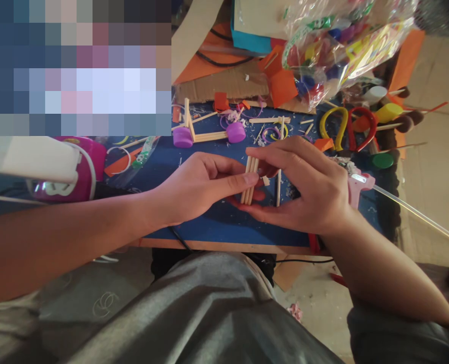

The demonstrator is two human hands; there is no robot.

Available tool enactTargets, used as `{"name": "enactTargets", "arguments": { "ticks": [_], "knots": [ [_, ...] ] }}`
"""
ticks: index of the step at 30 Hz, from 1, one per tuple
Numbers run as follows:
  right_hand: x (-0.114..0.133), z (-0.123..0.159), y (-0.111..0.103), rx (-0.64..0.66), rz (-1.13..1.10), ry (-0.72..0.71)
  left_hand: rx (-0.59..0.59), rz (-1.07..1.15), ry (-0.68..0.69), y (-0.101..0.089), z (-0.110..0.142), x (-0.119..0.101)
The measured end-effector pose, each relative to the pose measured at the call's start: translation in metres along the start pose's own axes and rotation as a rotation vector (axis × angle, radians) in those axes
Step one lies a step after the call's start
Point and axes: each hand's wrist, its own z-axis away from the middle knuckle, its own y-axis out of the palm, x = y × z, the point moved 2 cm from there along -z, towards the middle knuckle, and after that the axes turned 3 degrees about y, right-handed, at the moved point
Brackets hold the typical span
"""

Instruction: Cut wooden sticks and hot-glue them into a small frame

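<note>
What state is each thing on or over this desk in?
Left hand: pinching short sticks
Right hand: holding them too
Short sticks: side by side
Stick frame: purple caps attached
Glue gun: rod sticking out; power unclear
Clear bag: crumpled
Desk: littered

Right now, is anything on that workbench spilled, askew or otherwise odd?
Yes, mostly litter. Pale shredded scraps lie strewn over the blue tabletop by the purple caps, and more are heaped beside the pink glue gun. Nothing looks plainly broken, though the hands cover part of the surface.
</note>
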Motion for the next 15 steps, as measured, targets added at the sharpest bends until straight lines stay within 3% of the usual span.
{"name": "enactTargets", "arguments": {
  "ticks": [3,7,15],
  "knots": [
    [0.0001,-0.0004,-0.0001,-0.012,0.0,0.002,-0.01,0.08,0.046,-0.0001,-0.0012,-0.0001],
    [0.0001,-0.0004,-0.0002,-0.014,-0.014,0.024,-0.056,0.026,0.093,-0.0003,-0.0027,-0.0034],
    [-0.0003,-0.0002,0.0005,-0.022,-0.019,0.063,-0.07,-0.114,0.042,-0.0027,-0.0024,-0.0048]
  ]
}}
